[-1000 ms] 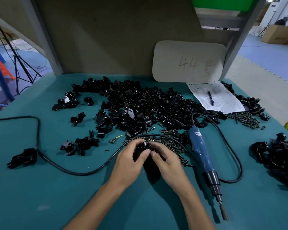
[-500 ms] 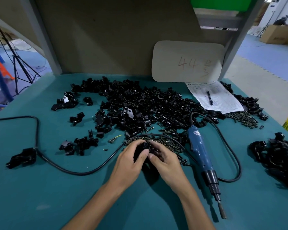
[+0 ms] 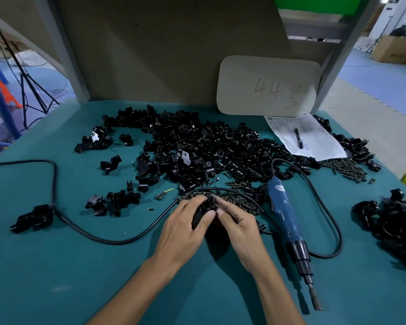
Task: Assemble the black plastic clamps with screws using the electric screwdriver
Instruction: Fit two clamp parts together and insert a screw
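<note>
On my feed, the teal table top [image 3: 56, 266] fills the whole foreground. Behind it I see a brown back panel [image 3: 150, 55] set between a grey left post [image 3: 63, 50] and a grey right post [image 3: 338, 57]. A beige card [image 3: 267, 76] with rounded corners leans against the panel beside the right post, with "44" and one more mark written on it in red. Just in front of the card lies a printed sheet [image 3: 319, 146] with a black pen [image 3: 298, 138] resting on it. At the top edge I see a green bin [image 3: 314, 4]. Off to the left I make out a black tripod [image 3: 31, 90], and at the far right stands a cardboard box [image 3: 394, 49].
</note>
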Motion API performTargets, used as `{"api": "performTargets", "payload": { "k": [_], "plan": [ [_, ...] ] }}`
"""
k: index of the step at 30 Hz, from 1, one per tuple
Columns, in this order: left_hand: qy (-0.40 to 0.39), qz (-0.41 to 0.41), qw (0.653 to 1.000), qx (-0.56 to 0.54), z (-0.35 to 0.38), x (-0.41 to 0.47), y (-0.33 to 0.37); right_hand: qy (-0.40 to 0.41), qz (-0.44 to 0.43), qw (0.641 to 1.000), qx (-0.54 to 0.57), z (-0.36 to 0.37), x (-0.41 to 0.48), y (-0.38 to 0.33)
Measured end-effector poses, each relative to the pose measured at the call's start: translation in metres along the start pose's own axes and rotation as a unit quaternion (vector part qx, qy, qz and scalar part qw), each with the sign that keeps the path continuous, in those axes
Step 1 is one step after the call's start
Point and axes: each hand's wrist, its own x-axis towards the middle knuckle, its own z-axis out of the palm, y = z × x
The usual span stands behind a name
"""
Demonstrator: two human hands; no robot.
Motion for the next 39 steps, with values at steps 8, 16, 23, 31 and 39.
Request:
{"api": "performTargets", "payload": {
  "k": [8, 16, 23, 31, 39],
  "plan": [
    [-0.032, -0.011, 0.998, -0.048, -0.001, -0.001, 0.001, -0.012, 0.021, 0.996, 0.086, 0.005, -0.002, -0.008],
    [-0.048, -0.021, 0.994, -0.091, -0.001, 0.001, -0.002, -0.002, 0.044, 0.995, 0.087, 0.006, -0.005, -0.013],
    [-0.06, -0.021, 0.992, -0.104, -0.001, 0.002, -0.003, -0.005, 0.054, 0.994, 0.1, 0.004, -0.005, -0.012],
    [-0.074, -0.031, 0.992, -0.101, -0.002, 0.001, 0.0, -0.015, 0.055, 0.993, 0.105, 0.004, -0.005, -0.012],
    [-0.041, -0.036, 0.99, -0.129, -0.005, 0.001, 0.001, -0.004, 0.005, 0.999, -0.044, -0.003, 0.006, -0.014]
  ]
}}
